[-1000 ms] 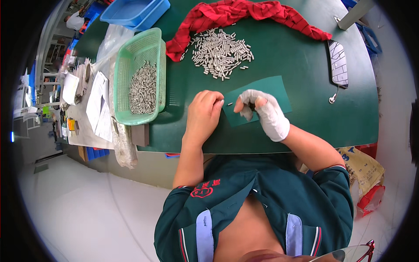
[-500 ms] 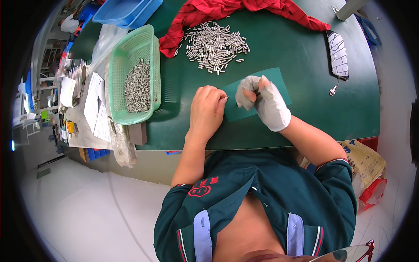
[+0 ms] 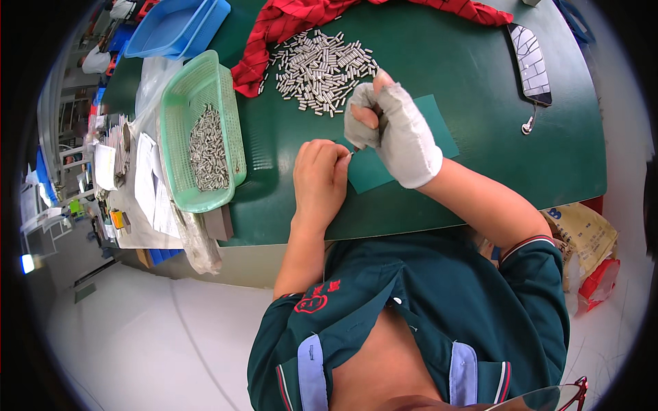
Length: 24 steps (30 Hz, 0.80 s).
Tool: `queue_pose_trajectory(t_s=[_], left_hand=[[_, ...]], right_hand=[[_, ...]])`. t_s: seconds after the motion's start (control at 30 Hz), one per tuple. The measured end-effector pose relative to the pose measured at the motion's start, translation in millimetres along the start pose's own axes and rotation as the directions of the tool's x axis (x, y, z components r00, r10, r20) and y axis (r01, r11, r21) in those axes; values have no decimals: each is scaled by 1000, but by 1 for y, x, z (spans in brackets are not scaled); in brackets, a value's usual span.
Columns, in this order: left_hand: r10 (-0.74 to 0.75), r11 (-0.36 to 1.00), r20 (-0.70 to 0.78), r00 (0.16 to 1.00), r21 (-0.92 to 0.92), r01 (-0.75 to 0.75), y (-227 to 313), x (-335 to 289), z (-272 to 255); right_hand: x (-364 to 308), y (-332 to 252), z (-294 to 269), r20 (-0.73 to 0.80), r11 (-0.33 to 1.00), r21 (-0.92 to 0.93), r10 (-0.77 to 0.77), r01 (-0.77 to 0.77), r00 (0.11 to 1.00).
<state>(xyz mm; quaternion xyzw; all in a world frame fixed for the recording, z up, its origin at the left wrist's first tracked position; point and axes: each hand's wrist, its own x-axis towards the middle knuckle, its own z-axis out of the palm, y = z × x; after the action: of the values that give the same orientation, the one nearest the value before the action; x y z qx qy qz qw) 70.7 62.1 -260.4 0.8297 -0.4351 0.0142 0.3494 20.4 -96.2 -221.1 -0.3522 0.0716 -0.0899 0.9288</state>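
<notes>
My bare left hand (image 3: 319, 175) rests at the near edge of a flat green sheet (image 3: 373, 172), thumb and forefinger pinched on a small metal pin that barely shows at their tips. Just to its right is my right hand (image 3: 397, 137), in a whitish glove that leaves some fingertips bare. Its fingers are curled closed, and what they may hold is hidden. Beyond both hands lies a loose heap of short silvery metal pins (image 3: 319, 72). More small metal pins (image 3: 209, 154) fill part of a light green plastic basket (image 3: 236, 130) on the left.
A red checked cloth (image 3: 257, 51) curves round the heap's far side. Blue plastic trays (image 3: 161, 31) stand at the far left. A phone-like device (image 3: 530, 65) lies at the right. Papers (image 3: 147, 181) and plastic wrap flank the basket on the green table (image 3: 473, 185).
My right hand has moved left and a little away from me, closer to the left hand's fingertips. The left hand keeps its pinch. The whole view has shifted slightly.
</notes>
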Motion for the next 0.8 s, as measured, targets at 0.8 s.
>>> queue_pose_trajectory(t_s=[0.8], left_hand=[[11, 1000, 1, 1000, 5, -11, -1, 0, -2]], right_hand=[[7, 16, -8, -21, 1000, -20, 6, -7, 1000]])
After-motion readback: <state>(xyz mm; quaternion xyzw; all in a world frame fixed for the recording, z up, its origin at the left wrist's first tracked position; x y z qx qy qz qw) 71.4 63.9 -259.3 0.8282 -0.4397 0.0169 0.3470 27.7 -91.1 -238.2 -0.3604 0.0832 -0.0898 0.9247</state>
